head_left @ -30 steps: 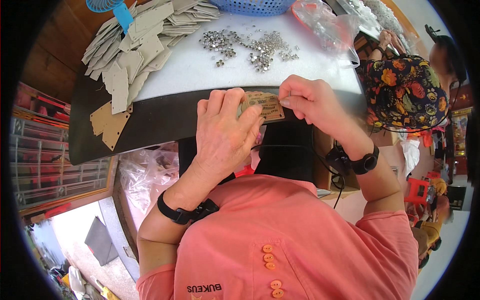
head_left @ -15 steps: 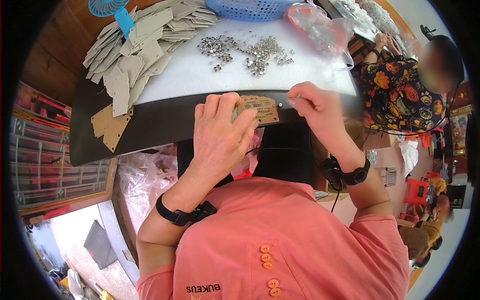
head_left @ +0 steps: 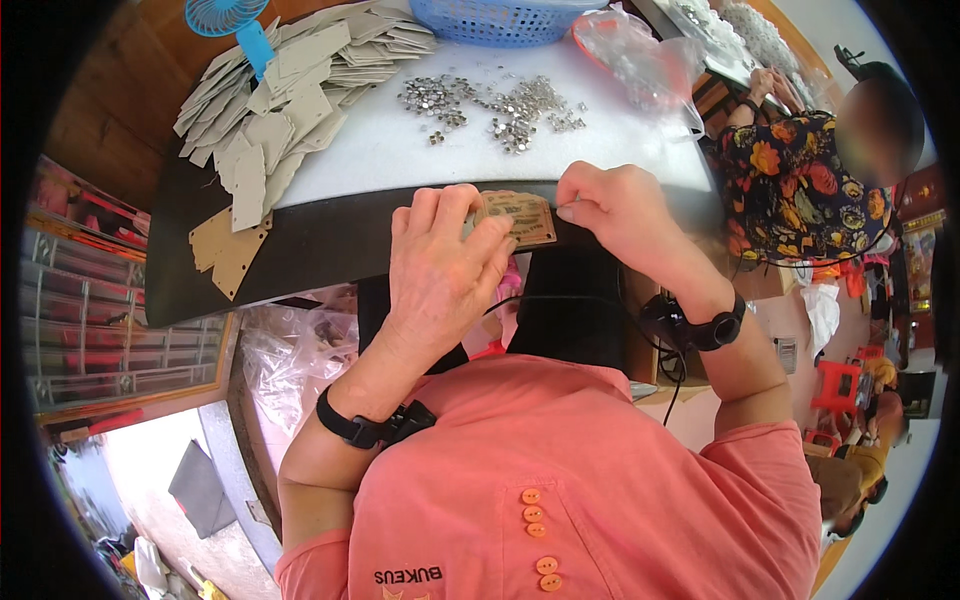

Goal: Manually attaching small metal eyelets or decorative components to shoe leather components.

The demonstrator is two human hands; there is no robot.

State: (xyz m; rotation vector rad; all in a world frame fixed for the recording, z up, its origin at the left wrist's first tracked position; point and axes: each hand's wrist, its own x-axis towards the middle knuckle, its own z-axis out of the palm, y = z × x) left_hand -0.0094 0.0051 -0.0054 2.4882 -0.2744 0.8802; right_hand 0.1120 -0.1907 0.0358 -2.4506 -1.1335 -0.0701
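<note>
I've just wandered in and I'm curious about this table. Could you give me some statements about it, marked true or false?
1. The left hand holds a printed card. True.
2. The basket at the far side of the table is red. False: the basket is blue.
3. The right hand is near the card's right end. True.
4. The grey boards lie right of the small shiny pieces. False: the grey boards are piled to their left.
5. A blue fan stands by the grey boards. True.
</note>
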